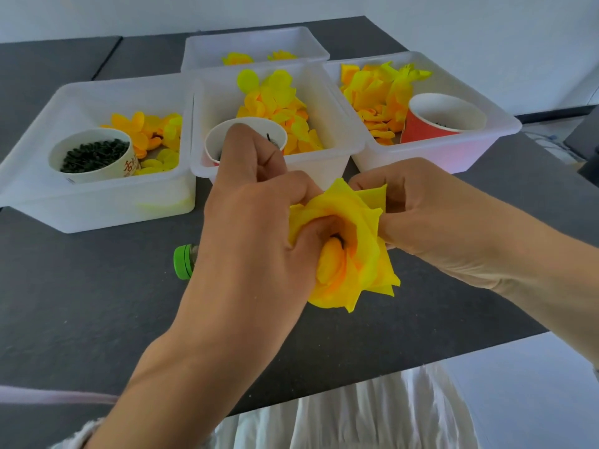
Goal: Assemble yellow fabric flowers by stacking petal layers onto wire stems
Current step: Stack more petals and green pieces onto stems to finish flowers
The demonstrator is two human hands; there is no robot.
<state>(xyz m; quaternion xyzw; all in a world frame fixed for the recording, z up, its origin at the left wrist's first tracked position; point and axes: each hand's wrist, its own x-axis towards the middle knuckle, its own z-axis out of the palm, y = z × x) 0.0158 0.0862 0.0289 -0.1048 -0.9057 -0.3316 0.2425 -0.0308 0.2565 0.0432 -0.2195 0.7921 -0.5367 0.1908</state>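
Note:
A yellow fabric flower [356, 251] with several stacked petal layers hangs above the dark table, held between both hands. My left hand [256, 222] grips its left side, thumb pressed into the centre beside a small dark stem tip [337, 238]. My right hand [431, 205] pinches the outer petals from the right. The rest of the stem is hidden under the petals and fingers.
Several white bins stand behind: the left bin [39, 176] holds petals and a cup of dark pieces [92, 155], the middle bin [327, 163] petals and a cup, the right bin [453, 153] petals and a red cup [434, 119]. A green-capped bottle [183, 261] lies by my left wrist.

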